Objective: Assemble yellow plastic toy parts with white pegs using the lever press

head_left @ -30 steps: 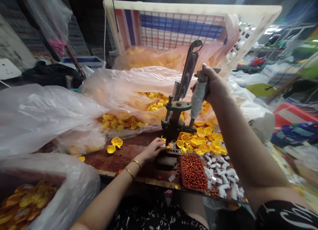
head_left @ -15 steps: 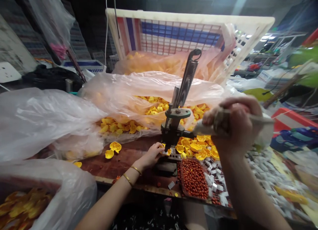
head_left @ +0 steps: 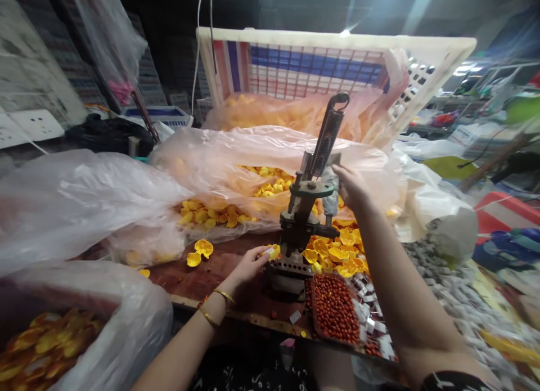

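My left hand (head_left: 252, 261) pinches a yellow plastic shell (head_left: 274, 252) with a small white piece against it, just left of the press base. My right hand (head_left: 351, 187) is closed on the wrapped handle (head_left: 331, 195) of a hand press (head_left: 300, 225), partly behind the press column. The handle stands upright, and a coil spring (head_left: 328, 133) rises above the press. A clear tray of small red beads (head_left: 335, 309) sits in front of the press on the right. Loose yellow shells (head_left: 337, 250) lie behind it, and small white blocks (head_left: 370, 306) lie to its right.
Plastic bags of yellow shells (head_left: 211, 214) fill the back of the bench, below a tilted white crate (head_left: 337, 40). A lined bin of shells (head_left: 50, 346) stands at lower left. Two joined yellow halves (head_left: 203, 248) lie on the brown bench top (head_left: 169, 275).
The handle has swung up and away from me, with my right hand moving back and left. My left hand has drawn the yellow shell leftward out of the press.
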{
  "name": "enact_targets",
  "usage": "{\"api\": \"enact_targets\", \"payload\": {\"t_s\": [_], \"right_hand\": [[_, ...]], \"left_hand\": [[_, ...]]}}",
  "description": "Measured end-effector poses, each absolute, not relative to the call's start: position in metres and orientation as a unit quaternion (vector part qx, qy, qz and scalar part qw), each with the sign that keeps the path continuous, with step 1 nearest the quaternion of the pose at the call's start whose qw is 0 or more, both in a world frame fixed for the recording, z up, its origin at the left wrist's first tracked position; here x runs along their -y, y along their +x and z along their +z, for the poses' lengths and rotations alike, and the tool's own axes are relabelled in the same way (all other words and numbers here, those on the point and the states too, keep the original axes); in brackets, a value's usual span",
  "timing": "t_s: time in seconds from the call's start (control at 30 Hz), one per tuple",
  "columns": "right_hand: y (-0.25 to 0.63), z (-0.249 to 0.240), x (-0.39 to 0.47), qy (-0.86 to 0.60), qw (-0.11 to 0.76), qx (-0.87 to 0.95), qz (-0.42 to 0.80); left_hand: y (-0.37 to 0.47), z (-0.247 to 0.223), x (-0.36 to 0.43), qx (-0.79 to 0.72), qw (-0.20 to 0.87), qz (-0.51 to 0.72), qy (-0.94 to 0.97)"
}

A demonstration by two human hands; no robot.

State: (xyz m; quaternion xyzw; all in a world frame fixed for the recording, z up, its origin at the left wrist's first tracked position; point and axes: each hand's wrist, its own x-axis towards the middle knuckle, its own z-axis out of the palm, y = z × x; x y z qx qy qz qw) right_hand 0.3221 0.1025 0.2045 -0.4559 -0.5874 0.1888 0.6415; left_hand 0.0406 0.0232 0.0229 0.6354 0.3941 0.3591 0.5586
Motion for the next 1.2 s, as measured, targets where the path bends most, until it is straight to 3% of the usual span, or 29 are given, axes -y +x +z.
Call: {"api": "enact_targets", "payload": {"t_s": [0.1, 0.17, 0.23, 0.33, 0.43, 0.6, 0.77, 0.97, 1.2], "right_hand": [[0.311, 0.167, -0.047, -0.532, 0.672, 0.493, 0.149], [0.292, 0.145, 0.002, -0.549, 0.715, 0.433, 0.015], [0.264, 0.123, 0.045, -0.509, 0.702, 0.496, -0.045], [0.216, 0.090, 0.082, -0.459, 0.558, 0.689, 0.044], [0.177, 0.062, 0.101, -0.453, 0.452, 0.751, 0.163], [0.144, 0.030, 0.131, -0.426, 0.300, 0.778, 0.351], [0.125, 0.000, 0.141, -0.488, 0.178, 0.797, 0.307], [0.117, -0.013, 0.134, -0.528, 0.200, 0.816, 0.126], [0.120, -0.030, 0.135, -0.509, 0.274, 0.809, 0.109]], "left_hand": [[0.028, 0.034, -0.011, -0.392, 0.600, 0.383, 0.582], [0.020, 0.042, -0.002, -0.399, 0.614, 0.390, 0.558], [0.015, 0.051, 0.008, -0.404, 0.627, 0.390, 0.541], [0.007, 0.064, 0.029, -0.402, 0.663, 0.391, 0.496], [-0.009, 0.067, 0.065, -0.391, 0.742, 0.368, 0.401], [-0.040, 0.017, 0.141, -0.366, 0.850, 0.332, 0.180], [-0.034, -0.039, 0.164, -0.366, 0.861, 0.336, 0.111], [-0.014, -0.053, 0.146, -0.361, 0.846, 0.369, 0.137], [-0.014, -0.064, 0.143, -0.366, 0.813, 0.436, 0.126]]}}
